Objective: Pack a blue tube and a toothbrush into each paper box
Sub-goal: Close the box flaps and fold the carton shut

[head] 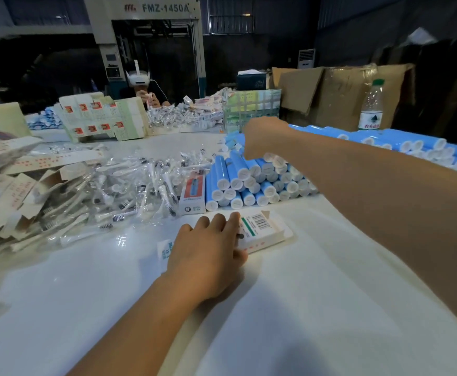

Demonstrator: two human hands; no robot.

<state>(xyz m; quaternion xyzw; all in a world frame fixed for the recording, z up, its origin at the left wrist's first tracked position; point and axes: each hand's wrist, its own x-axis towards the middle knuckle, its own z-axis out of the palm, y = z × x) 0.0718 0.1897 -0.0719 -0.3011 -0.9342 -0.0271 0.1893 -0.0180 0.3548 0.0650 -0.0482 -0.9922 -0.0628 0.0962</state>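
paper box [262, 234], a small white carton printed with a barcode and a green stripe, lies flat on the white table [316, 294] at centre frame. the left hand [208, 256] rests on its near end with fingers mostly straight, pressing rather than gripping. the right hand [262, 138] reaches to the upper middle of the frame over the stacked blue plastic tubes with white caps [249, 185]; its fingers are hidden behind the wrist, so whether it has closed on a tube cannot be told. clear-wrapped white toothbrushes [129, 188] lie heaped at centre left. the tubes look light, rigid and smooth, likely to roll, so a pinch around the barrel near the cap should suit. the thin card of the box would crush easily; holding it by its edges seems safest.
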